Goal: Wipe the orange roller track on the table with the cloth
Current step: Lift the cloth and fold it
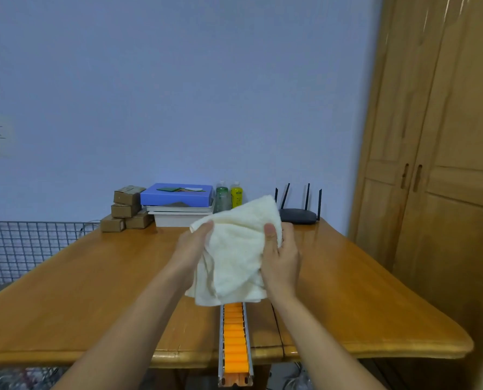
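You hold the cloth (236, 249) raised above the orange roller track (234, 342), fingers of both hands (191, 246) (281, 257) gripping its edges, apparently to fold a wiping pad.

Looked like a home room. Marked by a wooden wardrobe (443, 175), wooden table (88, 291), router (298, 213), stacked cardboard boxes (126, 208).

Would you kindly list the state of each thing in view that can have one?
cloth: lifted, bunched, held by both hands
left hand: gripping the cloth
right hand: gripping the cloth
roller track: lying on the table, far end hidden by cloth
cabinet doors: closed
two bottles: upright, capped
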Available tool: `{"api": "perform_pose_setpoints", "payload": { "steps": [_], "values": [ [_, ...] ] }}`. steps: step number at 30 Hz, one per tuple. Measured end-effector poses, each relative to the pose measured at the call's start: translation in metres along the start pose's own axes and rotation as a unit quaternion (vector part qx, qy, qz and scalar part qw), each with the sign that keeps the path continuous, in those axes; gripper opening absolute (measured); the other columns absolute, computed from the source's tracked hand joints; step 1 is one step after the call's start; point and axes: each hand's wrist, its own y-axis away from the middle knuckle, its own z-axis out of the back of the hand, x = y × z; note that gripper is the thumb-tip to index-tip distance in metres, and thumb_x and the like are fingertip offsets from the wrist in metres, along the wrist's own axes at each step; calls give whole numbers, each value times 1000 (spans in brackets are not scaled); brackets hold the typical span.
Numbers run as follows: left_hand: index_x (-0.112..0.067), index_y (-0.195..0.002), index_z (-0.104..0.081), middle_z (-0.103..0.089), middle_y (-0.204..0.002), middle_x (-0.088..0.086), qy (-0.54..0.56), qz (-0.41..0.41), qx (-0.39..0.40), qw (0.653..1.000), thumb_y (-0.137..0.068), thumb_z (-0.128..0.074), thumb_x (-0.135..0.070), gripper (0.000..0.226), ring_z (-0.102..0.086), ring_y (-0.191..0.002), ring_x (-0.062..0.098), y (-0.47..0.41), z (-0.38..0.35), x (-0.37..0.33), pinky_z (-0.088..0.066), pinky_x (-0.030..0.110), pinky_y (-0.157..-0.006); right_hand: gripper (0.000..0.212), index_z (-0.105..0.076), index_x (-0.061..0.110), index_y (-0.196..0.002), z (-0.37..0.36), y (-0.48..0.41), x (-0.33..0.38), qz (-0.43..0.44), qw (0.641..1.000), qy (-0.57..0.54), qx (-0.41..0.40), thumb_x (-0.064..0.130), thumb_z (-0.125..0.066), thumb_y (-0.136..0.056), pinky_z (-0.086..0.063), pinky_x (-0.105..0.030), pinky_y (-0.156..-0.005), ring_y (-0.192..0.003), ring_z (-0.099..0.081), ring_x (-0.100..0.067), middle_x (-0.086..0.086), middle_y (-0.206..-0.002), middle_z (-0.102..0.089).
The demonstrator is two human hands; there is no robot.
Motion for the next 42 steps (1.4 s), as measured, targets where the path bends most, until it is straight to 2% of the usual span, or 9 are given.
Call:
{"api": "perform_pose_setpoints", "payload": {
  "steps": [3,5,8,11,16,22,33,39,42],
  "values": [
    [-19,-137,-51,-61,-127,3,-6,-20,-69,997,-108,-37,-44,41,-56,-109,22,2,-9,-1,-44,38,-90,22,-50,38,-90,-5,6,-7,19,999,27,26,59,-47,-97,-50,-27,-59,-73,-59,-6,9,-82,-61],
    [-27,-127,-46,-58,-116,-1,-14,-84,-120,989,-109,-29,-45,30,-55,-101,19,6,-14,-2,-43,38,-86,24,-51,39,-96,-7,10,-9,7,999,13,48,63,-52,-93,-56,-36,-63,-79,-63,-11,7,-90,-63],
    [-26,-116,-50,-62,-99,-6,-31,-175,-131,975,-109,-29,-46,29,-61,-90,13,15,-15,-1,-47,33,-70,40,-55,29,-113,-12,7,-9,-116,988,-70,73,61,-59,-90,-59,-35,-76,-92,-67,-10,3,-107,-67],
    [-24,-112,-54,-64,-95,-6,-20,-201,-105,974,-109,-32,-44,30,-61,-85,9,19,-12,1,-47,28,-66,69,-62,25,-121,-14,1,-6,-202,975,-82,53,79,-55,-78,-56,-39,-90,-104,-65,-15,5,-116,-68],
    [-18,-106,-59,-65,-90,-2,-35,-227,-108,967,-109,-38,-42,32,-59,-79,9,16,-1,-1,-48,29,-67,25,-60,25,-94,-3,0,8,-72,994,-82,14,49,-57,-96,-53,-25,-62,-80,-65,-14,3,-87,-67],
    [-32,-101,-58,-66,-95,-5,-7,-223,-96,970,-109,-38,-40,23,-62,-84,6,15,1,-1,-51,27,-71,27,-59,23,-96,-2,-2,14,-46,994,-91,35,50,-55,-94,-48,-17,-58,-74,-62,-6,0,-88,-65],
    [-31,-106,-57,-66,-100,-6,7,-223,-87,971,-109,-38,-39,21,-64,-89,7,14,-1,2,-50,26,-69,25,-59,22,-96,-1,-2,17,-46,995,-83,23,47,-55,-96,-46,-13,-59,-73,-59,1,3,-87,-64],
    [-19,-124,-48,-54,-122,-3,-225,-197,-122,947,-99,-56,-47,39,-60,-103,18,5,-3,8,-56,44,-84,26,-53,26,-84,-2,-9,18,-53,998,-18,9,48,-55,-98,-38,-15,-56,-65,-51,-2,8,-74,-56],
    [-24,-114,-61,-57,-120,-4,-237,-242,-82,937,-98,-59,-42,24,-62,-105,16,16,-18,4,-57,44,-89,30,-48,26,-77,-5,-12,17,-51,998,37,-5,48,-54,-98,-39,-27,-57,-65,-52,-11,5,-70,-55]
  ]
}}
